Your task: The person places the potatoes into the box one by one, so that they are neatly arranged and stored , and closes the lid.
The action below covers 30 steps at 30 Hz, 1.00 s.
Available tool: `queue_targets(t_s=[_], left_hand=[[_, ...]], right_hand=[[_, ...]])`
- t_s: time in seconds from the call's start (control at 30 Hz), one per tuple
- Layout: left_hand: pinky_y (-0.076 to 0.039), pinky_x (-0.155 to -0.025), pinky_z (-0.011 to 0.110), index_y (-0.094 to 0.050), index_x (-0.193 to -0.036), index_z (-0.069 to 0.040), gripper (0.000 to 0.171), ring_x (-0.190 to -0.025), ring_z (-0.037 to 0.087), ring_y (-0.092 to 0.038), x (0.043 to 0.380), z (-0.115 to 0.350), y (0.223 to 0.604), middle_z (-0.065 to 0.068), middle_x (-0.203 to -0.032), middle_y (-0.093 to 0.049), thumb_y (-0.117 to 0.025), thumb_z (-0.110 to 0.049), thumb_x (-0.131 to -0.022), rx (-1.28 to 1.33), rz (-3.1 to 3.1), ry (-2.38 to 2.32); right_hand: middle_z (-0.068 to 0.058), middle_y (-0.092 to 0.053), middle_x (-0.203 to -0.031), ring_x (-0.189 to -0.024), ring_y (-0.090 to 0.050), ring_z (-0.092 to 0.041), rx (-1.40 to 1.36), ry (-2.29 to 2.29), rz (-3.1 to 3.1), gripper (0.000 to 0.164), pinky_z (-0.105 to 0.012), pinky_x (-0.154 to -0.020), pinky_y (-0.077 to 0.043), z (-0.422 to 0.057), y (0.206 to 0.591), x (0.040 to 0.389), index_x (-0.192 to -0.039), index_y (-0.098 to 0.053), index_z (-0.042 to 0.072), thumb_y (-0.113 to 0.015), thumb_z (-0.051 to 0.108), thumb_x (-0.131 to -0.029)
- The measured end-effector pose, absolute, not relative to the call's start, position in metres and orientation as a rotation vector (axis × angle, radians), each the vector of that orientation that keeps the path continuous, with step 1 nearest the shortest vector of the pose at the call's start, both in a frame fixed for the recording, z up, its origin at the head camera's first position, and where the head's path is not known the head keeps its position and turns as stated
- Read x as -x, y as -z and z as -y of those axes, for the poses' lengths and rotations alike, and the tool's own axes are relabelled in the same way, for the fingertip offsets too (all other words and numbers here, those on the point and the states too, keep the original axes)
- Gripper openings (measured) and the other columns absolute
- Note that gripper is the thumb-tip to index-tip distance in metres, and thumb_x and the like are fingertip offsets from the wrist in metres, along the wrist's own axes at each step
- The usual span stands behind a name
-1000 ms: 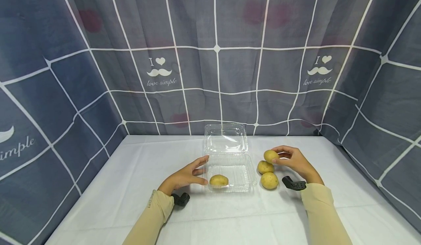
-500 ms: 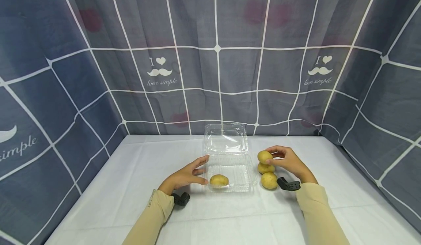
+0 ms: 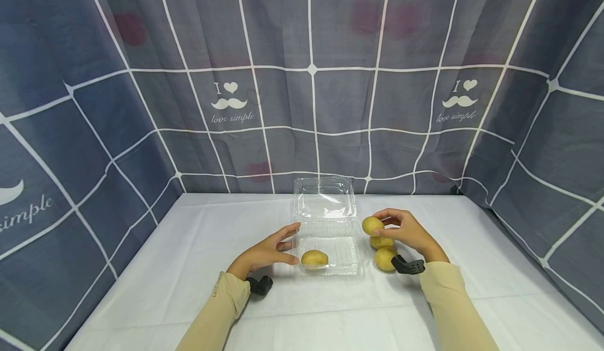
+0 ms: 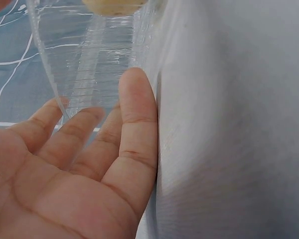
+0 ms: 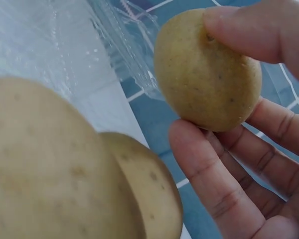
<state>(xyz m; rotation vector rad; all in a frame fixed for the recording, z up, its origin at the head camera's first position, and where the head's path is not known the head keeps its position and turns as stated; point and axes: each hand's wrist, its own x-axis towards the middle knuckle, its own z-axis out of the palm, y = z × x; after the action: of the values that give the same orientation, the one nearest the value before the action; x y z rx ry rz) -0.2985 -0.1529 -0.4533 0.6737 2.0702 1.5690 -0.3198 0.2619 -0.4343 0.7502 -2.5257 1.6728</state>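
Note:
A clear plastic clamshell box (image 3: 344, 241) lies unfolded on the table, its lid (image 3: 324, 199) tipped back. One potato (image 3: 314, 258) sits in the tray's near left part. My left hand (image 3: 266, 251) is at the box's left side; in the left wrist view its extended fingers (image 4: 137, 99) rest against the clear wall. Between thumb and fingers, my right hand (image 3: 408, 233) pinches a potato (image 5: 204, 69) just right of the tray. Below that hand, a second potato (image 3: 381, 242) and a third potato (image 3: 385, 259) lie on the cloth, both partly covered in the head view.
White cloth covers the table (image 3: 283, 314). A dark checked curtain (image 3: 273, 99) closes off the back and both sides. Each wrist wears a black device, such as the right wrist camera (image 3: 408, 265).
The right hand has moved left with its potato, from above the right of the other potatoes to beside the box's right edge. The left hand and the box stay put.

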Motion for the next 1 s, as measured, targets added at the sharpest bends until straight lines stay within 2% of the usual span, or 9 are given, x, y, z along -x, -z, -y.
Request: queue_targets(t_s=[0.27, 0.67, 1.0], left_hand=[[-0.036, -0.123, 0.064, -0.015, -0.173, -0.003, 0.103, -0.159, 0.051, -0.028, 0.299, 0.153, 0.453, 0.02, -0.18, -0.011, -0.081, -0.005, -0.094, -0.676, -2.06, -1.573], [-0.035, -0.123, 0.065, -0.015, -0.173, -0.003, 0.103, -0.159, 0.051, -0.026, 0.299, 0.153, 0.454, 0.019, -0.18, -0.011, -0.081, -0.005, -0.094, -0.664, -2.067, -1.568], [-0.036, -0.123, 0.064, -0.015, -0.172, -0.002, 0.102, -0.159, 0.051, -0.028, 0.3, 0.153, 0.454, 0.02, -0.18, -0.012, -0.081, -0.005, -0.094, -0.676, -2.059, -1.577]], right_hand=[[-0.023, -0.074, -0.121, -0.104, -0.071, -0.012, -0.773, -1.733, 2.512, 0.038, -0.025, -0.089, -0.058, -0.25, 0.432, 0.32, -0.125, -0.07, -0.012, -0.082, 0.001, -0.091], [-0.006, -0.076, -0.118, -0.108, -0.069, -0.013, -0.727, -1.9, 2.502, 0.045, -0.025, -0.085, -0.059, -0.23, 0.431, 0.317, -0.13, -0.067, -0.014, -0.081, 0.002, -0.09], [-0.005, -0.075, -0.119, -0.11, -0.068, -0.015, -0.656, -1.959, 2.559, 0.05, -0.024, -0.09, -0.055, -0.215, 0.427, 0.314, -0.133, -0.066, -0.012, -0.083, 0.007, -0.09]])
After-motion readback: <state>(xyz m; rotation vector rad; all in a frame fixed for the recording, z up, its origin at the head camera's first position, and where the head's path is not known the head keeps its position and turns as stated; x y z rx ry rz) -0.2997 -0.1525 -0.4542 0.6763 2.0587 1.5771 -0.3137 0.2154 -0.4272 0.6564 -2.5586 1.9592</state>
